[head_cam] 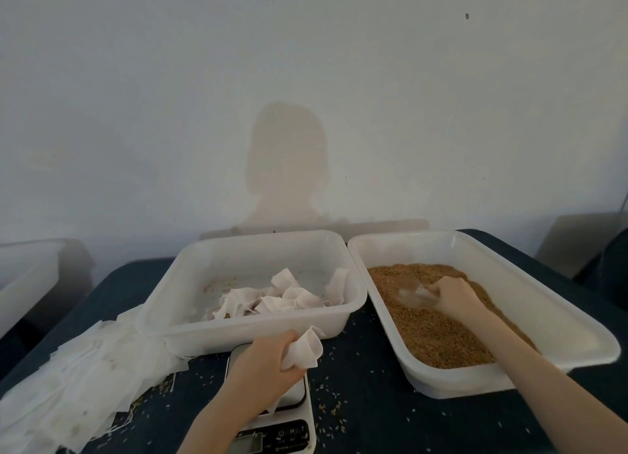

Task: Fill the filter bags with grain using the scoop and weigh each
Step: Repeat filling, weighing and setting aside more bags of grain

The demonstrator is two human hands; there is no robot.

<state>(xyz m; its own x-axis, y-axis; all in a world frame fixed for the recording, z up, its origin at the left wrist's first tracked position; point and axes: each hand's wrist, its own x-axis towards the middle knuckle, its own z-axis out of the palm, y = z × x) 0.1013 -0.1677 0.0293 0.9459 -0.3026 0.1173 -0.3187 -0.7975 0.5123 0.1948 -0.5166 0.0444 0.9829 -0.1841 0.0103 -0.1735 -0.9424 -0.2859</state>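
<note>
Fingers of the left hand [263, 360] pinch a bag [303, 351], mouth open above the scale [275, 416].
Right hand [453, 295] grips the scoop [416, 294] in grain [438, 331], likely loading it.

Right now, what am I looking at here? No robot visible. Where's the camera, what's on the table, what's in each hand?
There is no machine: a person works with bare hands, and the single picture comes from a camera worn on their head, looking forward and down.

On the dark table stand two white tubs. The left tub holds filled little bags; the right tub holds brown grain. A kitchen scale sits in front, and a heap of empty bags lies to the left.

The left hand grips one cloth bag, open at the top, above the scale. The right hand is down in the grain, holding a clear scoop, which is blurred.
</note>
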